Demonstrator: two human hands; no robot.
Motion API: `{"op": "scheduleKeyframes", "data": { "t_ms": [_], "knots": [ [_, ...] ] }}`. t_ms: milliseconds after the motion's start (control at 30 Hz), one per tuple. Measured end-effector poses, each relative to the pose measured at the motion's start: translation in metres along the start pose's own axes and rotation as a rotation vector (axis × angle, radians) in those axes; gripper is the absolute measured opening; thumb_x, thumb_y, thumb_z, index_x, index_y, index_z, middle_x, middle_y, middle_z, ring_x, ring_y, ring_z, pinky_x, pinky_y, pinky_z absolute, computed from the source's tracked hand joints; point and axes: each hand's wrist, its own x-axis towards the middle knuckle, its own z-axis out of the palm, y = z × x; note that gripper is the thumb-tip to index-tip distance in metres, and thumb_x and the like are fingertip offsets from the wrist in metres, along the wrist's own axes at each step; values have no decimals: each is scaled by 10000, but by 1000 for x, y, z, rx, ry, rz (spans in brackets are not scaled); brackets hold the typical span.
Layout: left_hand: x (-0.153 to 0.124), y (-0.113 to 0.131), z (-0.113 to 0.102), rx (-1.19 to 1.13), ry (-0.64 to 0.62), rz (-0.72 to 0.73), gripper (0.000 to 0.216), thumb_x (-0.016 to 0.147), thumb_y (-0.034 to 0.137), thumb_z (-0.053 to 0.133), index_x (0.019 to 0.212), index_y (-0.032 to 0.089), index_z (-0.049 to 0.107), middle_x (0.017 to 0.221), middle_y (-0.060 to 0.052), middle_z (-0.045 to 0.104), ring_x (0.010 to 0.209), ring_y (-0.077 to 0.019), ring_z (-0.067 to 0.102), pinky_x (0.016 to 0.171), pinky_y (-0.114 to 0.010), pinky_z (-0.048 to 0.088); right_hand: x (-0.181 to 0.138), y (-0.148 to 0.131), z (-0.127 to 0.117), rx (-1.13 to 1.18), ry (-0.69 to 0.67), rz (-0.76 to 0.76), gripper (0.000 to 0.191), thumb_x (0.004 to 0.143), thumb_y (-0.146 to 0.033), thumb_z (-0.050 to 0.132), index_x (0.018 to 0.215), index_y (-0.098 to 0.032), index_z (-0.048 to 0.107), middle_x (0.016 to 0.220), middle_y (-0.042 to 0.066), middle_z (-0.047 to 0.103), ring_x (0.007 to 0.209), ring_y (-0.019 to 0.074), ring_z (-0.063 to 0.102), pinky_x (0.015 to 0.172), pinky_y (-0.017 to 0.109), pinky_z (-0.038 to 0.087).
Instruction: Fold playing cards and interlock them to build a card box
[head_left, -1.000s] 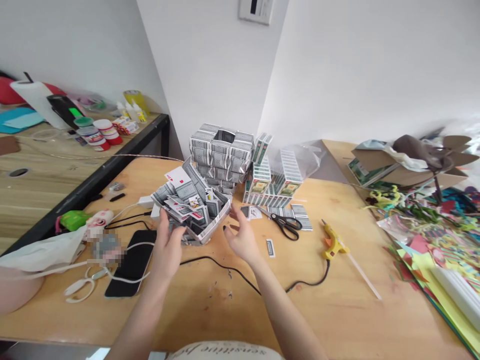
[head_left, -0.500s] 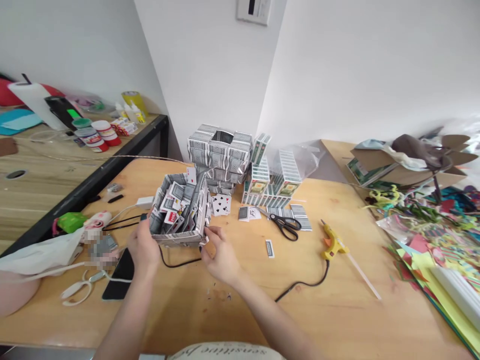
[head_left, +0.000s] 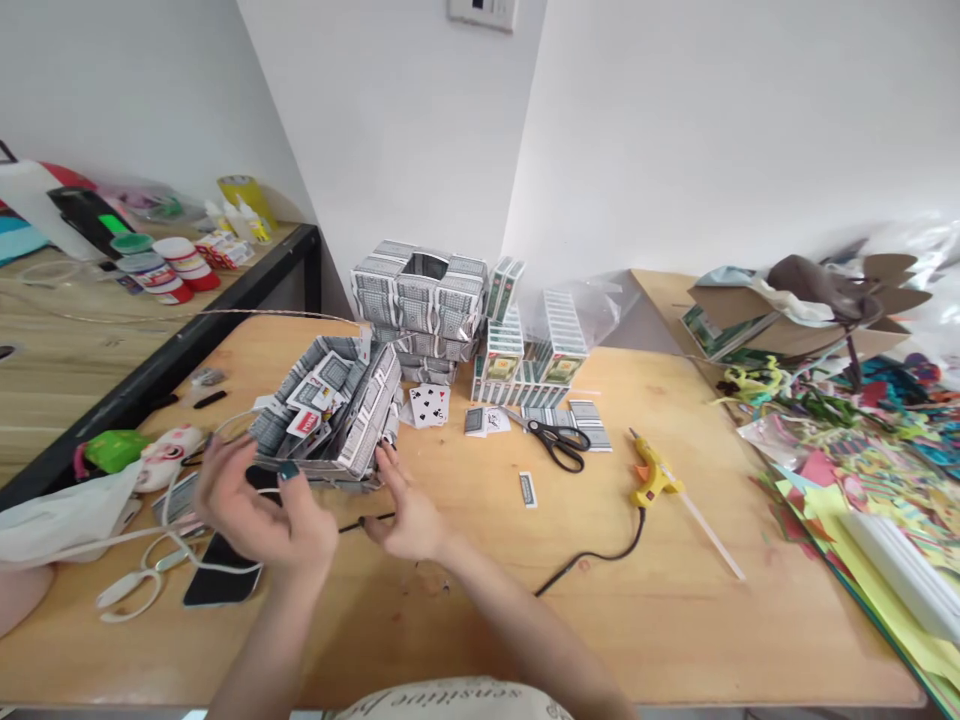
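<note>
Card box (head_left: pixel 381 405), set toward desk's (head_left: pixel 690 620) far left corner; apparently touched by right hand (head_left: pixel 411 516), fingers parted. Left hand (head_left: pixel 266 512): fingers held loosely unclosed.

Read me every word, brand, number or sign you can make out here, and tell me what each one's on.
"sensitive" on the shirt; the following word is cut off.
"POKE", perhaps, on a small red label in the card basket.
Black pips and a red heart on the loose playing cards.
Too small or blurred: jars, green card boxes.
</note>
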Motion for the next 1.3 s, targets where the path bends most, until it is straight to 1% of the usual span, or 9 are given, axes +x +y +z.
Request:
{"op": "scheduleKeyframes", "data": {
  "t_ms": [133, 267, 367, 567, 667, 900, 1100, 1200, 1300],
  "knots": [
    [-31, 25, 4, -152, -153, 268, 304, 677, 121, 552, 974, 171, 512, 967, -77, 523, 992, -250, 527, 847, -456, 442, -20, 11, -35, -123, 231, 217, 593, 741, -194, 489, 1308, -207, 316, 1240, 93, 457, 1030, 193, 531, 850, 323, 452],
    [-60, 39, 21, -166, -527, 137, 185, 728, 79, 487, 846, 191, 575, 892, -50, 560, 876, -179, 560, 783, -341, 470, -60, 34, -88, -568, 483, 556, 460, 719, -202, 532, 1172, -143, 482, 1104, 156, 503, 1003, 275, 503, 834, 380, 409],
    [-75, 39, 51, -134, -694, -4, 192, 767, 104, 446, 873, 204, 572, 906, -47, 558, 857, -158, 557, 738, -291, 480, -85, 50, -113, -773, 487, 733, 300, 723, -220, 539, 1005, -126, 576, 1004, 176, 548, 968, 313, 491, 801, 401, 387],
    [-94, 25, 132, -23, -766, -11, 422, 717, 192, 565, 1125, 171, 459, 1117, -107, 527, 1083, -244, 462, 929, -410, 384, -93, 65, -116, -667, 430, 693, 209, 715, -70, 444, 829, -151, 599, 769, 100, 610, 808, 225, 542, 711, 296, 397],
    [-99, 11, 153, 33, -794, -23, 390, 710, 194, 567, 1088, 138, 489, 1093, -140, 554, 1058, -264, 491, 911, -418, 392, -89, 68, -115, -563, 458, 602, 172, 683, -76, 458, 708, -165, 604, 752, 89, 605, 745, 204, 554, 690, 291, 409],
    [-90, -16, 149, 70, -877, -119, 192, 814, 218, 398, 875, 154, 568, 766, -91, 639, 727, -198, 615, 648, -281, 453, -63, 71, -119, 23, 536, 557, 276, 805, -373, 383, 792, -164, 562, 530, -1, 591, 352, 122, 477, 378, 221, 357],
    [-82, -22, 151, -93, -879, -237, 171, 755, 183, 457, 872, 183, 582, 839, -51, 664, 750, -171, 617, 685, -265, 460, -66, 68, -137, -428, 550, 413, 277, 771, -365, 469, 682, -173, 649, 737, 67, 654, 704, 178, 580, 656, 275, 433],
    [-81, -21, 151, -150, -895, -253, 209, 733, 138, 445, 864, 186, 600, 900, -40, 664, 771, -160, 609, 727, -272, 462, -96, 70, -160, -474, 685, 420, 301, 772, -394, 463, 808, -173, 665, 865, 86, 654, 844, 201, 566, 722, 293, 433],
    [-82, -20, 151, -181, -915, -287, 220, 735, 145, 450, 880, 184, 610, 902, -37, 665, 761, -153, 607, 711, -268, 470, -136, 77, -187, -485, 961, 636, 394, 775, -460, 419, 875, -150, 641, 863, 108, 642, 686, 195, 575, 622, 302, 442]
  ]
}}
